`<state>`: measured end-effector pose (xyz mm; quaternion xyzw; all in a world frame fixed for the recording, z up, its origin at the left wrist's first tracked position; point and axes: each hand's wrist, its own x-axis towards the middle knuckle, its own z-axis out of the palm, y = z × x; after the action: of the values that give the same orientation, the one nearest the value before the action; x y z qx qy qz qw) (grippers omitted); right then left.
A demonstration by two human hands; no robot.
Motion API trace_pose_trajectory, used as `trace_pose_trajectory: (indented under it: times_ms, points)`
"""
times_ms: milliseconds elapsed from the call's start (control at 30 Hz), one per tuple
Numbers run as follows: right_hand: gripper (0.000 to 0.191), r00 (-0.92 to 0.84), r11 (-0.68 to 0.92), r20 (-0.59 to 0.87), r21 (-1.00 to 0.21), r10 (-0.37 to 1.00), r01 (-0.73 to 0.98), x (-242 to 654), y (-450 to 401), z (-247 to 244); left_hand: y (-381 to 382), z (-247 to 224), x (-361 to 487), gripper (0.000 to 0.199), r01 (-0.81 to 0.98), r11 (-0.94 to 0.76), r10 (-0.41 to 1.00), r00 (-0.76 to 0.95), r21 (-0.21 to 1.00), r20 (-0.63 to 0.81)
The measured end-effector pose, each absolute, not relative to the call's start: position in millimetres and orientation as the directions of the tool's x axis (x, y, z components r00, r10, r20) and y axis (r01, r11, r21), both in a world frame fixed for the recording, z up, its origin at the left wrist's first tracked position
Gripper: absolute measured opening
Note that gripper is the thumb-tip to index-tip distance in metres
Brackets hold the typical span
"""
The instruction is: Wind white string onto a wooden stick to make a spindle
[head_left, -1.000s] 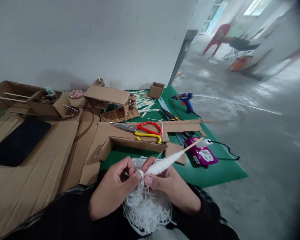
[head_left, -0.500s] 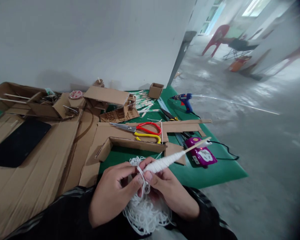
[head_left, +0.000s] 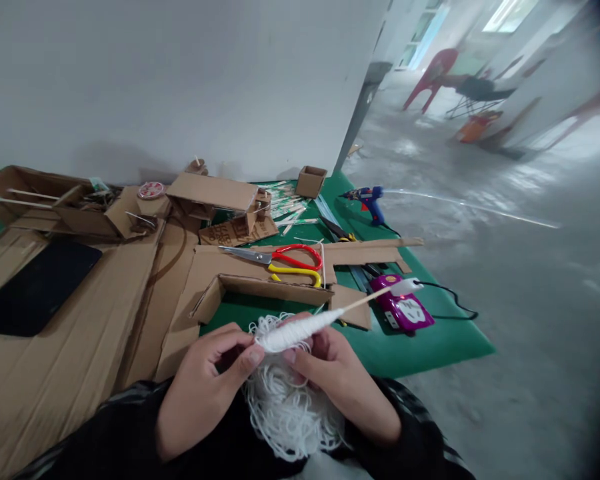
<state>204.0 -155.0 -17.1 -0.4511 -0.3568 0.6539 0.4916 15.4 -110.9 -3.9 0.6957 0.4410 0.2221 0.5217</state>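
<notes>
A thin wooden stick [head_left: 367, 298] is wound thickly with white string [head_left: 300, 331] and slants up to the right. My left hand [head_left: 213, 380] pinches the lower left end of the winding between thumb and fingers. My right hand [head_left: 343, 380] is curled around the wound part, its thumb below and a finger partly hidden behind it. Beneath both hands lies a loose heap of white string [head_left: 295, 417]. Just ahead, a bent cardboard strip [head_left: 275, 288] stands on edge, and scissors [head_left: 273, 257] with red and yellow handles lie on cardboard.
A purple power strip [head_left: 403, 310] and blue glue gun [head_left: 367, 199] are on the green mat [head_left: 445, 340] to the right. Cardboard boxes [head_left: 213, 190] and printed sticks [head_left: 287, 203] sit by the wall. On the left, a dark tablet-like slab [head_left: 37, 287] rests on cardboard.
The wound stick has shifted left and down. My left hand has moved left from the loose strand to the winding's end, while my right hand sits farther along it.
</notes>
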Motion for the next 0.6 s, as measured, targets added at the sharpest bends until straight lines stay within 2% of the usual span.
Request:
trace_pose_trajectory:
  times_ms: [233, 367, 500, 600]
  points:
    - [0.026, -0.144, -0.28, -0.269, -0.958, 0.952, -0.067, 206, -161, -13, -123, 2, 0, 0.027, 0.599, -0.268, 0.861, 0.5, 0.755, -0.091]
    - [0.022, -0.032, -0.198, -0.202, -0.976, 0.979, 0.09, 199, -162, -11, -126, 2, -1, 0.021, 0.65, -0.399, 0.838, 0.545, 0.647, -0.032]
    - [0.024, 0.146, -0.108, -0.1, -0.993, 0.984, 0.046, 195, -163, -11, -130, 2, -2, 0.017, 0.636, -0.503, 0.802, 0.597, 0.585, 0.04]
    - [0.026, 0.279, -0.096, -0.09, -0.995, 0.956, 0.007, 197, -161, -12, -133, 3, -5, 0.012, 0.613, -0.564, 0.782, 0.612, 0.553, 0.119]
